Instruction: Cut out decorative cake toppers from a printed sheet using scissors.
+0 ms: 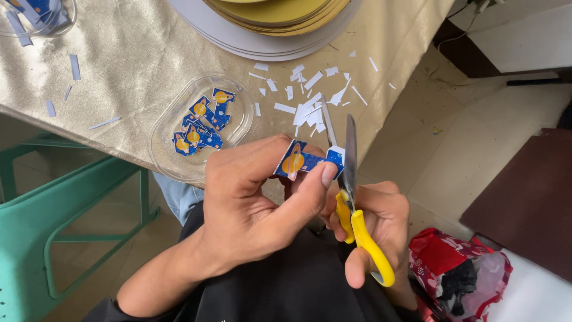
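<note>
**Head view: trimming a planet sticker strip with scissors**

Head camera looked down on our two hands above our lap, at the near edge of a table draped in gold cloth (137, 53). Our left hand (256, 203) was curled nearly closed, thumb and forefinger pinching a small blue paper strip (301, 161) printed with an orange ringed planet; the strip stuck out just past the fingertips, to their right. Our right hand (375, 226) was wrapped around the yellow handles of the scissors (351, 197), whose blades stood slightly parted with the strip's right end between them. Beyond the hands, white paper offcuts (310, 95) lay scattered on the cloth. Left of them sat a clear plastic tray (164, 140) holding finished blue cutouts (202, 122).
</note>
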